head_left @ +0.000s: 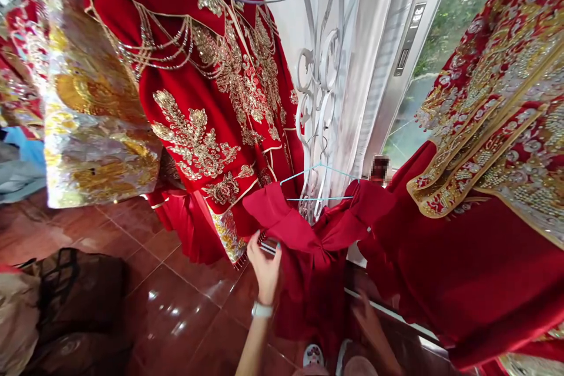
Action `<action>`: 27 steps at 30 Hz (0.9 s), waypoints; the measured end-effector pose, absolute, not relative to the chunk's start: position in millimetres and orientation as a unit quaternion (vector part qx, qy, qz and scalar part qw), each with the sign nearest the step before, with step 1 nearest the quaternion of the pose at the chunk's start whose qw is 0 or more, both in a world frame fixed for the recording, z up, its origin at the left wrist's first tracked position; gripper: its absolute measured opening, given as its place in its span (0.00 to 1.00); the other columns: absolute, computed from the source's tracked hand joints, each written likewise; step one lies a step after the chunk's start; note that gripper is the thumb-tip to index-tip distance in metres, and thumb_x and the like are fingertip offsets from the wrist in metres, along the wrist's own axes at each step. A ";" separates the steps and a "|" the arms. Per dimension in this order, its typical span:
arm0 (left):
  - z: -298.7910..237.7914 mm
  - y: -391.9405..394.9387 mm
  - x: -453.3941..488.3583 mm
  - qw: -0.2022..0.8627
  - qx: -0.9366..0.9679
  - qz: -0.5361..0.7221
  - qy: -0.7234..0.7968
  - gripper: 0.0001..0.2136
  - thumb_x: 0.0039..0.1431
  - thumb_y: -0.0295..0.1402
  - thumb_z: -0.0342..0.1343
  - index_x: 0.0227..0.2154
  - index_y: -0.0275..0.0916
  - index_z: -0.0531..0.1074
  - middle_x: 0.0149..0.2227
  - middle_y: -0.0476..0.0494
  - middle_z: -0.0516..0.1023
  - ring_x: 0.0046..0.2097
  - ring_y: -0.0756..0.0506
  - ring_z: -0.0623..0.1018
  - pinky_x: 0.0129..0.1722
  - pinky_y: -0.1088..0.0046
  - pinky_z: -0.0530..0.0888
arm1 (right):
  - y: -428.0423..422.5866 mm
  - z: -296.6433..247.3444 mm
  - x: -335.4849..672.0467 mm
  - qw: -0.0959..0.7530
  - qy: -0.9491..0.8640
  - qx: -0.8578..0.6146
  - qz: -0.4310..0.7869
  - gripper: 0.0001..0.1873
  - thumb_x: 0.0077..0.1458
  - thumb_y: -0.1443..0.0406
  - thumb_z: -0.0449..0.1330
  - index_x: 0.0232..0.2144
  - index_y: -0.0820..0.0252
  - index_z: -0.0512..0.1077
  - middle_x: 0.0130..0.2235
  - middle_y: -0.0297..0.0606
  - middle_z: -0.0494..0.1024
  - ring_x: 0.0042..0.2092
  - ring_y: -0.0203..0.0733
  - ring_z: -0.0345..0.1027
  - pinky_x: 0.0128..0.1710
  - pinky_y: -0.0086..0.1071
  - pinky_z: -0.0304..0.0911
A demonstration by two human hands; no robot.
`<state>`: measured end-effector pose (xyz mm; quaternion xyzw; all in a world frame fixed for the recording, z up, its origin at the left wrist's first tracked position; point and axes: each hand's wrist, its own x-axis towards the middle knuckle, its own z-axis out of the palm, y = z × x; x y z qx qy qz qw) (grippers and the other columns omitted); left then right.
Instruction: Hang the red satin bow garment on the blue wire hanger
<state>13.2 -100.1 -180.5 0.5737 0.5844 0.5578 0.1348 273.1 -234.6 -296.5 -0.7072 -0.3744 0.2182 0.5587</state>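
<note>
A plain red garment (317, 258) hangs on a light blue hanger (319, 182) hooked on a white scrollwork grille (315, 88). My left hand (265, 267) is raised at the garment's left edge, its fingers closed on the fabric near the waistband. A white watch sits on that wrist. My right hand (368, 320) is lower, beside the hanging red cloth, blurred, with fingers that look spread.
Embroidered red and gold robes hang at the top centre (211, 82), at the left (88, 117) and at the right (493, 129). Dark bags (74, 299) lie on the red tiled floor (176, 305). A glass door (423, 70) stands behind.
</note>
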 end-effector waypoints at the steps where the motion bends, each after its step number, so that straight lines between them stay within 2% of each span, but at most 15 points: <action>1: -152.1 -81.7 21.9 0.093 0.588 0.569 0.567 0.31 0.55 0.42 0.59 0.61 0.37 0.61 0.60 0.29 0.66 0.64 0.32 0.66 0.65 0.46 0.62 | -222.5 -282.2 276.8 0.565 -0.371 -0.709 0.203 0.24 0.50 0.48 0.60 0.45 0.55 0.73 0.44 0.43 0.78 0.45 0.55 0.75 0.45 0.48 0.73; 3: -101.8 -52.1 38.4 0.026 0.611 0.574 0.545 0.36 0.54 0.41 0.61 0.63 0.36 0.57 0.63 0.27 0.62 0.67 0.32 0.61 0.68 0.47 0.57 | -188.8 -235.2 287.1 0.581 -0.390 -0.703 0.125 0.30 0.52 0.52 0.57 0.54 0.58 0.68 0.51 0.50 0.76 0.52 0.57 0.72 0.54 0.53 0.68; 5: -68.4 -31.2 50.6 0.003 0.632 0.547 0.549 0.38 0.51 0.41 0.64 0.63 0.36 0.57 0.64 0.26 0.60 0.69 0.29 0.57 0.69 0.44 0.53 | -150.1 -174.9 297.5 0.573 -0.429 -0.698 0.009 0.34 0.55 0.54 0.57 0.62 0.58 0.62 0.59 0.54 0.69 0.60 0.58 0.64 0.62 0.55 0.60; 7: -54.4 -16.7 57.3 0.003 0.651 0.504 0.567 0.34 0.53 0.41 0.62 0.61 0.36 0.61 0.62 0.26 0.65 0.67 0.28 0.60 0.68 0.40 0.50 | -114.6 -119.6 305.0 0.553 -0.423 -0.708 -0.117 0.37 0.55 0.55 0.59 0.64 0.60 0.59 0.65 0.58 0.61 0.67 0.62 0.54 0.65 0.59 0.53; 9: -54.8 -7.3 59.1 -0.003 0.666 0.472 0.577 0.26 0.57 0.38 0.59 0.57 0.36 0.66 0.57 0.28 0.70 0.64 0.29 0.66 0.68 0.40 0.51 | -87.3 -82.7 310.1 0.510 -0.435 -0.724 -0.164 0.35 0.56 0.56 0.59 0.64 0.59 0.60 0.67 0.57 0.59 0.68 0.63 0.51 0.64 0.62 0.50; 11: -60.7 -2.6 57.9 -0.018 0.675 0.457 0.579 0.21 0.59 0.35 0.56 0.55 0.36 0.69 0.54 0.29 0.73 0.60 0.30 0.69 0.67 0.45 0.56 | -70.6 -66.2 315.1 0.476 -0.444 -0.739 -0.172 0.29 0.57 0.57 0.58 0.60 0.59 0.65 0.65 0.56 0.63 0.66 0.63 0.53 0.63 0.61 0.51; 14: -65.0 -1.9 54.4 -0.032 0.677 0.444 0.586 0.19 0.60 0.33 0.54 0.54 0.34 0.70 0.53 0.29 0.75 0.58 0.31 0.71 0.63 0.52 0.64 | -63.4 -63.0 325.7 0.453 -0.479 -0.735 -0.160 0.22 0.60 0.63 0.53 0.55 0.60 0.70 0.58 0.54 0.70 0.61 0.58 0.61 0.62 0.53 0.56; 22: -54.9 -5.3 50.3 -0.044 0.708 0.388 0.588 0.18 0.64 0.30 0.48 0.55 0.35 0.69 0.56 0.31 0.75 0.60 0.34 0.72 0.61 0.59 0.68 | -77.6 -41.6 343.3 0.363 -0.529 -0.755 -0.133 0.22 0.60 0.70 0.49 0.53 0.59 0.73 0.50 0.50 0.78 0.47 0.53 0.71 0.47 0.42 0.64; 27: -43.1 -9.0 54.5 -0.061 0.687 0.327 0.647 0.16 0.64 0.29 0.46 0.51 0.33 0.71 0.50 0.29 0.78 0.55 0.34 0.77 0.53 0.60 0.73 | -75.6 -24.7 352.2 0.284 -0.520 -0.795 -0.127 0.18 0.62 0.69 0.50 0.46 0.60 0.77 0.36 0.50 0.78 0.38 0.52 0.72 0.40 0.39 0.62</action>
